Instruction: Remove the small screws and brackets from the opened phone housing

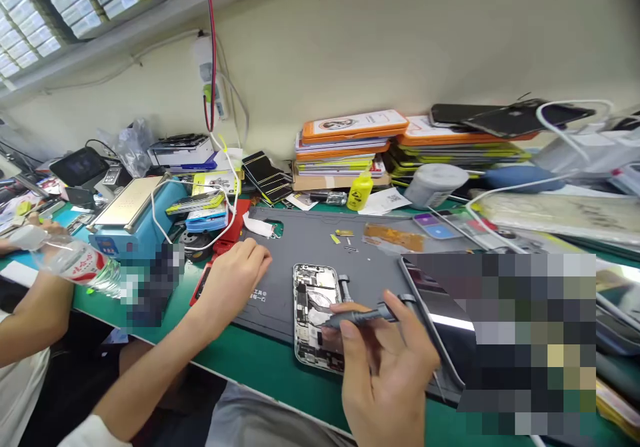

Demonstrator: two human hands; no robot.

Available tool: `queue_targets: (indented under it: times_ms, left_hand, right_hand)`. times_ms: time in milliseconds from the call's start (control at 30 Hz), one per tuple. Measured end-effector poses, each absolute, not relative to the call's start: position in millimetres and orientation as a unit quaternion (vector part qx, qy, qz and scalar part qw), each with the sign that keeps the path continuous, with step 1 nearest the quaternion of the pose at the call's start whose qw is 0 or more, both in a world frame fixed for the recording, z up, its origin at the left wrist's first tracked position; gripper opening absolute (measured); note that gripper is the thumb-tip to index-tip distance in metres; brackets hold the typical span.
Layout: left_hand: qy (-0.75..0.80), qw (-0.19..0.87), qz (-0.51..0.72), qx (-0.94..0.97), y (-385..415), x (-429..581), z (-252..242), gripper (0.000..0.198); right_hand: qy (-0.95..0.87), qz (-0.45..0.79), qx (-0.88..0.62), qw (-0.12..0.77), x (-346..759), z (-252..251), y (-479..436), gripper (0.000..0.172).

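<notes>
My right hand (387, 364) grips a grey screwdriver (363, 317), its tip pointing left over an opened smartphone (314, 304) with its inner parts bare. The phone lies at the front edge of a dark grey work mat (280, 247). Behind the driver, another grey tool (345, 287) stands or lies against the phone's right side; its kind is unclear. My left hand (237, 277) hovers at the mat's left part, fingers curled and pressed together; whatever they hold is hidden. A red case or tray (233, 234) is just behind it.
On the mat lie small loose parts (345, 235) and an orange flex piece (393, 237). A dark glass panel (440, 314) leans at right, partly pixelated. Behind stand stacked boxes (345, 144), a yellow bottle (360, 190) and a white tub (435, 184). Left are a water bottle (83, 260) and another person's arm (40, 307).
</notes>
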State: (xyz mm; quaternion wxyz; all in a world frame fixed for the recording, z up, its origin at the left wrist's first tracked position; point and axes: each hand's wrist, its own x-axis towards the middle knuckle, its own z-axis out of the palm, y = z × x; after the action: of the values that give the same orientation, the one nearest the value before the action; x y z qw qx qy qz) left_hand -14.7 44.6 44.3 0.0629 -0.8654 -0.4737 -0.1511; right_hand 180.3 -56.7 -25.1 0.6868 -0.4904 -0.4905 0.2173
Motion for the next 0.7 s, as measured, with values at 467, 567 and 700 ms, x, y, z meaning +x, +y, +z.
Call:
queue_targets:
  times_ms: [467,567,700]
  left_hand:
    - [-0.458,-0.030,-0.123,-0.880,94,-23,39,0.015]
    - [-0.448,-0.043,-0.133,-0.883,96,-22,36,0.013]
    - [-0.437,-0.056,-0.142,-0.886,97,-24,32,0.015]
  right_hand:
    - [-0.523,0.193,-0.488,0.671,179,-30,-62,0.054]
    - [-0.531,0.181,-0.492,0.666,179,-30,-61,0.055]
    - [-0.541,0.167,-0.498,0.657,180,-28,-61,0.057]
